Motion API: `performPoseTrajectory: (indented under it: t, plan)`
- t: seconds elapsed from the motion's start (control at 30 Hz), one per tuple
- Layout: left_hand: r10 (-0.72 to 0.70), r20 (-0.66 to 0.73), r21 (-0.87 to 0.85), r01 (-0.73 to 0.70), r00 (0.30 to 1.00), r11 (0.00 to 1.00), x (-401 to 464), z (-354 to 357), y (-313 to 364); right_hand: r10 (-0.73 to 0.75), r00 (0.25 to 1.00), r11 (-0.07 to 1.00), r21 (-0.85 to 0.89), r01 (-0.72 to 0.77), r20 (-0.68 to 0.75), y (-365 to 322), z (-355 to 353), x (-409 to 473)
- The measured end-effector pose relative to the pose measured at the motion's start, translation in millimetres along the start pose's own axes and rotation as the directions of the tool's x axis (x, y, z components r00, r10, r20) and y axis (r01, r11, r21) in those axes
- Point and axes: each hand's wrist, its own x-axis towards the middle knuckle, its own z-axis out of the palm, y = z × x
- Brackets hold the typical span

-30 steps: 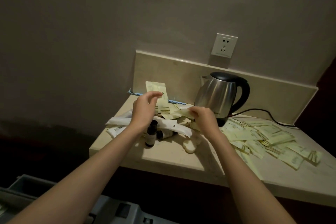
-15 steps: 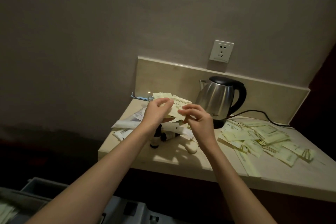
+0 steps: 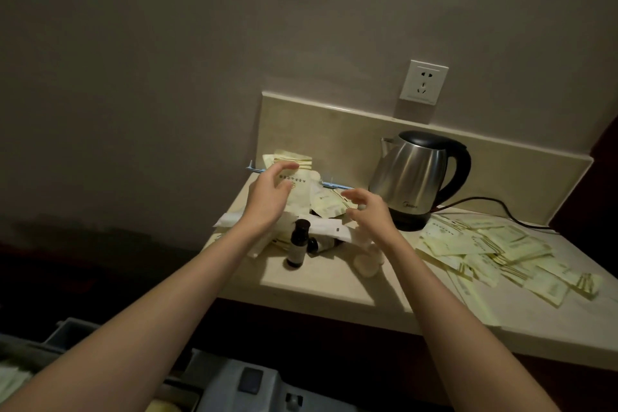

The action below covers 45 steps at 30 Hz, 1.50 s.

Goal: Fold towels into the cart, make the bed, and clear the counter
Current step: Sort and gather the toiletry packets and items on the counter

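I see the pale sachets (image 3: 296,182) heaped at the counter's (image 3: 321,281) far left, just beyond both hands. My left hand (image 3: 271,196) and right hand (image 3: 369,211) hover with fingers spread, grasping nothing. A dark bottle (image 3: 297,243) stands nearer; the kettle (image 3: 414,177) stands right, more sachets scattered beyond.

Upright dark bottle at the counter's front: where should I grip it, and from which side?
Pinch the upright dark bottle round its straight body, below the narrower cap. Come from the front edge of the counter, where it stands clear; a second bottle lies on its side close behind, and the left hand hovers beyond, fingers open.
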Motion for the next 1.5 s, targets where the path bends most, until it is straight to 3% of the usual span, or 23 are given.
performPoseTrajectory:
  t: [0.13, 0.27, 0.37, 0.43, 0.53, 0.63, 0.8, 0.93, 1.17, 1.37, 1.5]
  plan:
    - [-0.037, -0.01, 0.008, 0.037, 0.999, 0.999, 6.9, -4.4, -7.2, 0.016, 0.987, 0.985, -0.172, 0.011, 0.158, 1.5, 9.7, 18.6]
    - [-0.025, -0.014, 0.008, 0.025, 1.0, 1.0, 8.7, -3.2, -16.8, -0.022, 0.985, 0.968, -0.243, 0.063, 0.168, 4.9, 24.0, 19.2]
    - [-0.003, -0.029, 0.007, 0.004, 1.0, 1.0, 8.9, -3.8, -19.7, -0.036, 0.996, 0.986, -0.157, 0.048, 0.08, 7.6, 25.8, 22.0]
    - [0.019, -0.039, 0.007, -0.019, 0.999, 1.0, 8.5, -5.6, -16.4, -0.062, 0.994, 0.979, -0.199, 0.044, -0.084, -0.5, 16.8, 21.7]
    - [0.051, 0.001, 0.007, -0.051, 0.999, 0.999, 4.9, -4.3, -6.5, -0.071, 0.972, 0.997, 0.01, 0.075, -0.226, -22.9, -2.0, 6.0]
    - [0.049, 0.101, -0.009, -0.048, 0.994, 0.999, 0.9, 5.0, 5.2, -0.011, 0.972, 0.954, 0.289, 0.08, -0.235, -43.4, -21.4, -21.4]
    - [0.015, 0.188, -0.047, -0.007, 0.982, 0.999, -9.9, 33.0, 31.4, 0.059, 0.975, 0.924, 0.382, 0.027, -0.212, -44.0, -36.7, -54.3]
    - [-0.007, 0.221, -0.141, 0.039, 0.975, 0.989, -22.5, 54.5, 47.5, 0.094, 0.971, 0.942, 0.334, -0.014, -0.222, -36.5, -42.1, -65.0]
    - [0.012, 0.196, -0.106, 0.009, 0.98, 0.994, -29.9, 72.3, 44.9, 0.087, 0.983, 0.967, 0.251, -0.045, -0.159, -5.5, -62.2, -66.8]
    - [0.02, 0.19, -0.094, -0.002, 0.982, 0.996, -21.9, 66.9, 37.4, 0.157, 0.98, 0.985, -0.053, -0.164, -0.121, 39.9, -57.5, -51.7]
    - [0.037, 0.184, -0.057, -0.027, 0.982, 0.998, -16.9, 71.1, 31.2, 0.143, 0.988, 0.962, -0.224, -0.154, -0.063, 53.3, -45.9, -35.5]
